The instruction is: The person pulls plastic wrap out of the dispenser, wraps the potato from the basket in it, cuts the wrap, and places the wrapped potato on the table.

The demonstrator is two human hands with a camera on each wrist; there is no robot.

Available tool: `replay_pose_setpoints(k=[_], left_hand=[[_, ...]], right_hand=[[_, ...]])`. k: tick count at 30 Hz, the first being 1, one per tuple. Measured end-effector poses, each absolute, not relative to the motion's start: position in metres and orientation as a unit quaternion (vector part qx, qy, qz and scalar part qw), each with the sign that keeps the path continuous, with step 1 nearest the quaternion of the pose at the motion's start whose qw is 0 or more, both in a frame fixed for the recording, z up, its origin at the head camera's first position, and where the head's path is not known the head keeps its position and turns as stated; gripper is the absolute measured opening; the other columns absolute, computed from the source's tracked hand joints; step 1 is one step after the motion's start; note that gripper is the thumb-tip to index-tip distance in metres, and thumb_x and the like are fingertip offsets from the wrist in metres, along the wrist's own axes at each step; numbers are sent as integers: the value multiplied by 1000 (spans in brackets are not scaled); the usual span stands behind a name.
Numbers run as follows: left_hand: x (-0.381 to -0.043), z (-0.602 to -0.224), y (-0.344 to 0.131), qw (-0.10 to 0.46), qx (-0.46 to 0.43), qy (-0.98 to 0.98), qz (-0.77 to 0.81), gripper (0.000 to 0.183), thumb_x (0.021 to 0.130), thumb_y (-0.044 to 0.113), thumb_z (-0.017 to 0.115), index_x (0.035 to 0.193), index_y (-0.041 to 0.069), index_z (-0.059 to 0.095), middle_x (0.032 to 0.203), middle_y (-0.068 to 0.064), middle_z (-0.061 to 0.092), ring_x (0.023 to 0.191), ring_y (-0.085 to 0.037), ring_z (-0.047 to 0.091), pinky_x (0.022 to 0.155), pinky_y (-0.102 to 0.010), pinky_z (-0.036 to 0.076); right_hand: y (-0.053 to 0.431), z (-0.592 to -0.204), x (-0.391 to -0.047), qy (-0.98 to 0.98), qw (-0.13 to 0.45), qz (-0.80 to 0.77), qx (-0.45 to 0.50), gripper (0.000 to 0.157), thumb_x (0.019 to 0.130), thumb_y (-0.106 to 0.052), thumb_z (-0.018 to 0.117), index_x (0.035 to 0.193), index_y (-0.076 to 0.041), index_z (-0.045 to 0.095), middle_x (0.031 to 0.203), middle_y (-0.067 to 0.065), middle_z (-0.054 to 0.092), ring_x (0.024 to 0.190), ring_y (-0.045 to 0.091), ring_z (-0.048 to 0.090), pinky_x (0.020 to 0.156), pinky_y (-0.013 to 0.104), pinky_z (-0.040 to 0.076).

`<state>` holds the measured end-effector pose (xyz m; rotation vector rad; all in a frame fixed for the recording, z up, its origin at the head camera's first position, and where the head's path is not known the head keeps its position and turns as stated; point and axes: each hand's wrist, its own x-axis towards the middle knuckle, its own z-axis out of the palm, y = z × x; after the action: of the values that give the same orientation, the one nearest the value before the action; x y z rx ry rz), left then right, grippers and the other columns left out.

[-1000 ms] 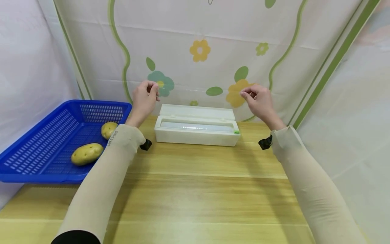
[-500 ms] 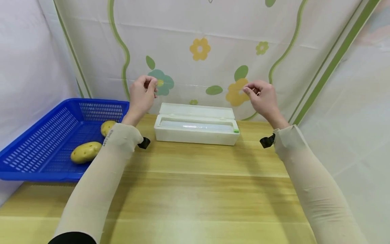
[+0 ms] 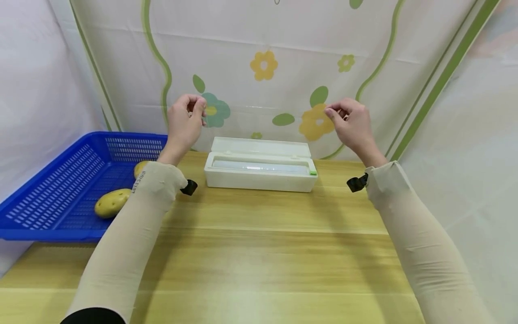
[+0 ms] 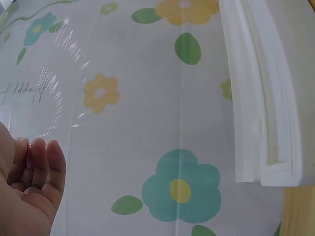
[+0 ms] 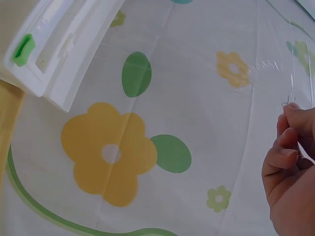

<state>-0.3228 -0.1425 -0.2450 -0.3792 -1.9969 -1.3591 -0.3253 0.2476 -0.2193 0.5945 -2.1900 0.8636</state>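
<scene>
Thin clear cling film (image 4: 55, 93) shows as fine glints and creases in both wrist views and is almost invisible in the head view. My left hand (image 3: 185, 120) pinches one side of it between thumb and curled fingers. On the other side, my right hand (image 3: 353, 123) pinches the film's edge, with a small gathered bit at the fingertips (image 5: 292, 105). Both hands are raised above and to either side of a white cling film box (image 3: 261, 182). Its lid (image 3: 261, 147) stands open at the back, and the roll (image 3: 259, 167) lies inside. A green slider (image 3: 313, 173) sits at its right end.
A blue plastic basket (image 3: 52, 235) stands on the left with two potatoes in it, one (image 3: 111, 204) in front and one (image 3: 139, 169) partly behind the left sleeve. A flower-patterned curtain (image 3: 243, 27) hangs behind the wooden table (image 3: 259, 265).
Both hands have risen a little and moved slightly apart, the left one to the left and the right one to the right, still pinching the film. The box stays where it was.
</scene>
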Motion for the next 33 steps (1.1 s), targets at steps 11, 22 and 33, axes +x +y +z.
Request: replay_pose_setpoints(k=[11, 22, 33], left_hand=[[-314, -236, -143, 356, -150, -756, -528, 27, 103, 21, 52, 103, -4, 62, 89, -14, 59, 74, -15, 57, 61, -20, 50], [-293, -245, -140, 324, -148, -750, -557, 26, 103, 27, 52, 106, 2, 60, 92, -6, 57, 77, -18, 55, 60, -23, 51], [-284, -241, -141, 348, -171, -747, -540, 30, 102, 25, 52, 108, -3, 60, 90, -11, 58, 73, -23, 56, 59, -27, 52]], right_hand=[[243, -212, -322, -841, 355, 338, 229, 22, 96, -17, 65, 95, 4, 72, 85, 6, 61, 71, 16, 50, 61, 24, 39], [243, -218, -299, -821, 310, 420, 231, 21, 98, -10, 63, 99, 10, 67, 87, 13, 61, 67, 14, 48, 55, 21, 38], [229, -194, -267, -822, 335, 375, 266, 13, 95, 2, 63, 96, 14, 66, 86, 18, 62, 66, 15, 47, 58, 18, 38]])
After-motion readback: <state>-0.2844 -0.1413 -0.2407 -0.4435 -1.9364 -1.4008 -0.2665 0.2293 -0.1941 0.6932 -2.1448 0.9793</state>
